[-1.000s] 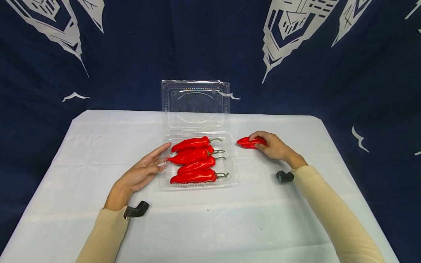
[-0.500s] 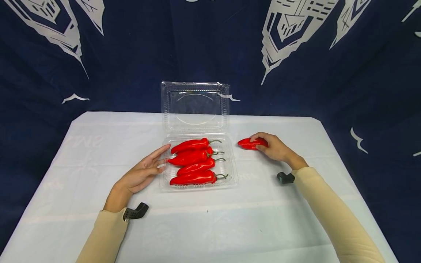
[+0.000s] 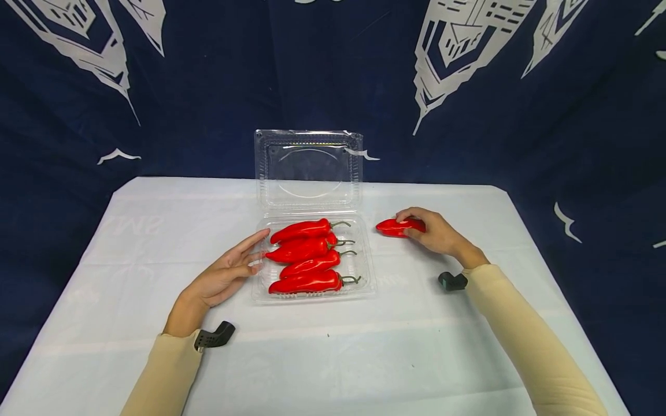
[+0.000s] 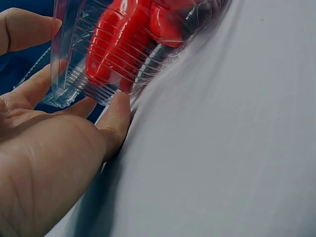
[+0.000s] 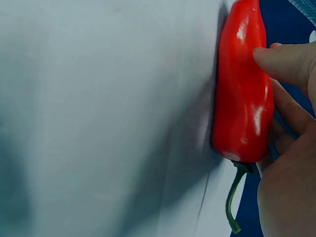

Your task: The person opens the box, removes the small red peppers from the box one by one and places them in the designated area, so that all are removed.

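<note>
A: What troubles us nearest?

B: Our left hand (image 3: 219, 278), fingers spread and gripping nothing, with fingertips against the left wall of the clear, ribbed plastic box base (image 3: 364, 260). That base sits on the white cloth-covered table (image 3: 328, 370). A firm shove could slide it, since it looks light and nothing braces its right side.

A: And inside it?

B: Four glossy, tapering red peppers (image 3: 298, 249) lie crosswise, green stems to our right. The rear ones crowd together, so a knock could set them rolling over one another.

A: Our right hand?

B: It pinches a single glossy red pepper with a curled green stem (image 5: 244, 94), thumb on one side, fingers on the other. That pepper is to the right of the base, apart from it (on the cloth or just above, we can't tell). Smooth skin and a narrow pinch mean it could twist or slip.

A: Farthest off?

B: The clear plastic lid (image 3: 309, 170), raised behind the base. We'd guess a bump could tip it forward onto the peppers or our fingers.
</note>
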`<state>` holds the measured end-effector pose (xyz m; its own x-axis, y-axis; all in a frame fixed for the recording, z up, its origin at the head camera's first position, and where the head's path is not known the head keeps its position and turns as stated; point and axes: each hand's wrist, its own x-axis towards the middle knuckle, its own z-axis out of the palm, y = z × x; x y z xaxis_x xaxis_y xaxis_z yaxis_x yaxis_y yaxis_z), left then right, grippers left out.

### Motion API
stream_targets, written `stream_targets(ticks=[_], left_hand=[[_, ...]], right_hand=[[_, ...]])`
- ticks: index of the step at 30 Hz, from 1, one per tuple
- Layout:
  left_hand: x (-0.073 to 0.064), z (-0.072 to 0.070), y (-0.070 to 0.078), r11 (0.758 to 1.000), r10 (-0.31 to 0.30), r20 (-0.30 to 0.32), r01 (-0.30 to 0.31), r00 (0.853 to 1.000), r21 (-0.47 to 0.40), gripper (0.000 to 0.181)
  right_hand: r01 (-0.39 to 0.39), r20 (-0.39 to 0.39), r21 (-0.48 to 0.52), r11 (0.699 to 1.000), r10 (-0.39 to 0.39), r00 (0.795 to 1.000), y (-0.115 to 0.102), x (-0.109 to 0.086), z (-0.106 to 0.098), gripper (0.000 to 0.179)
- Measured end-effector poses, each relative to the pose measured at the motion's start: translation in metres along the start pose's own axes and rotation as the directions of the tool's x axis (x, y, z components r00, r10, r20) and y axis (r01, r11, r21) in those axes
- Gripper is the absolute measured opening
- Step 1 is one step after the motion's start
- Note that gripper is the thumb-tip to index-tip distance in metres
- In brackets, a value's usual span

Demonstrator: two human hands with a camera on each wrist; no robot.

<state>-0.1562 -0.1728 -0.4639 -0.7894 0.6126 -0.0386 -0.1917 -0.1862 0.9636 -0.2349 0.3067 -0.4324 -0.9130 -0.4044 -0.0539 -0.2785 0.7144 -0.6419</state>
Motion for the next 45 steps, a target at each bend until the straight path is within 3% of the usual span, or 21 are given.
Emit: stream_targets(ticks=[15, 25, 38, 45], left_hand=[[0.0, -0.004, -0.004, 1.0, 0.013, -0.003, -0.013, 1.0, 0.02, 0.075], [0.0, -0.002, -0.003, 1.0, 0.01, -0.003, -0.01, 1.0, 0.009, 0.075], [0.0, -0.003, -0.003, 1.0, 0.014, -0.002, -0.014, 1.0, 0.009, 0.075], [0.001, -0.003, -0.003, 1.0, 0.015, 0.001, -0.015, 1.0, 0.012, 0.075]], right_hand=[[0.054, -0.058, 0.004, 0.999, -0.054, 0.997, -0.019, -0.001, -0.014, 0.043], [0.158, -0.07, 0.07, 0.985, -0.153, 0.986, -0.044, -0.004, -0.011, 0.043], [0.182, -0.045, 0.142, 0.973, -0.177, 0.983, -0.082, -0.009, -0.011, 0.043], [0.237, -0.003, 0.23, 0.944, -0.243, 0.97, -0.106, -0.014, -0.007, 0.043]])
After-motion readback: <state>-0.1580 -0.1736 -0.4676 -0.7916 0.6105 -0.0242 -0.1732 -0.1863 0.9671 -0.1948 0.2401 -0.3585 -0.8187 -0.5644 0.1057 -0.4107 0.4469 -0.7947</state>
